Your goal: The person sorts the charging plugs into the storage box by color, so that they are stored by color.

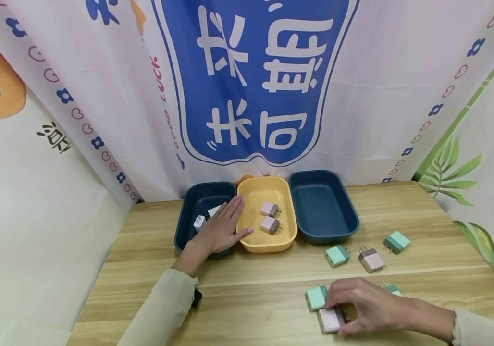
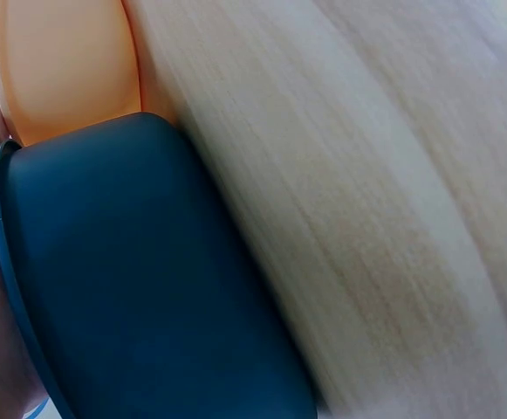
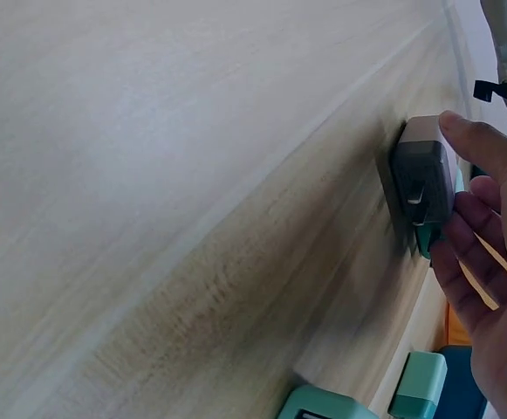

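My right hand point(image 1: 372, 307) pinches a pink and brown plug-in charger point(image 1: 328, 321) low on the right side of the table. In the right wrist view, the thumb lies on the top of this charger point(image 3: 425, 170), its prongs facing the camera. Touching or nearly touching it is a mint green charger point(image 1: 316, 298). My left hand point(image 1: 221, 227), fingers straight, lies over the right side of the left dark blue bin point(image 1: 182, 235), fingertips at the yellow bin's point(image 1: 264, 248) rim. White chargers point(image 1: 199, 222) lie in the blue bin, partly hidden by that hand.
Two pink chargers point(image 1: 269, 225) lie inside the yellow bin. A second dark blue bin point(image 1: 322, 206) stands to its right, with nothing inside. Nearer lie green chargers point(image 1: 337, 255), another green one point(image 1: 396, 242) and a pink one point(image 1: 371, 260). A curtain point(image 1: 381, 120) hangs behind the table.
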Action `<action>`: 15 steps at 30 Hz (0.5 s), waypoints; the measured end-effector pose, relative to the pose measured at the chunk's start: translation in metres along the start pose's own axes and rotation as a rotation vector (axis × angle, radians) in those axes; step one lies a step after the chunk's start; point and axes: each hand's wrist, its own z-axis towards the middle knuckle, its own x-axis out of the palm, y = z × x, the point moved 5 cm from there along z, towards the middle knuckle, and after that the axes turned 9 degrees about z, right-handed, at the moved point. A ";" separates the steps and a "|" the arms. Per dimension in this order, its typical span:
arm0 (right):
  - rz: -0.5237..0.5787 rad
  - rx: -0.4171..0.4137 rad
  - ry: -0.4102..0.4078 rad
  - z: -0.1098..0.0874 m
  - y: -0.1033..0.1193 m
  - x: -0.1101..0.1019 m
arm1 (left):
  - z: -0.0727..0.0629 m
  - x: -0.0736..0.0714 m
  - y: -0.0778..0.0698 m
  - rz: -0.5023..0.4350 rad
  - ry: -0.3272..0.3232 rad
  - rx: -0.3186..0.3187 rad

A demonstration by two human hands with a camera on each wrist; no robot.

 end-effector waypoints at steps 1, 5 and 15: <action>-0.014 -0.007 -0.002 0.000 0.000 0.000 | 0.000 0.000 0.000 0.001 0.002 -0.001; -0.035 -0.014 -0.004 -0.002 0.000 0.003 | -0.001 -0.001 0.000 0.005 0.011 -0.007; -0.080 -0.002 0.017 -0.004 0.001 0.007 | 0.001 0.001 0.000 -0.005 0.014 -0.010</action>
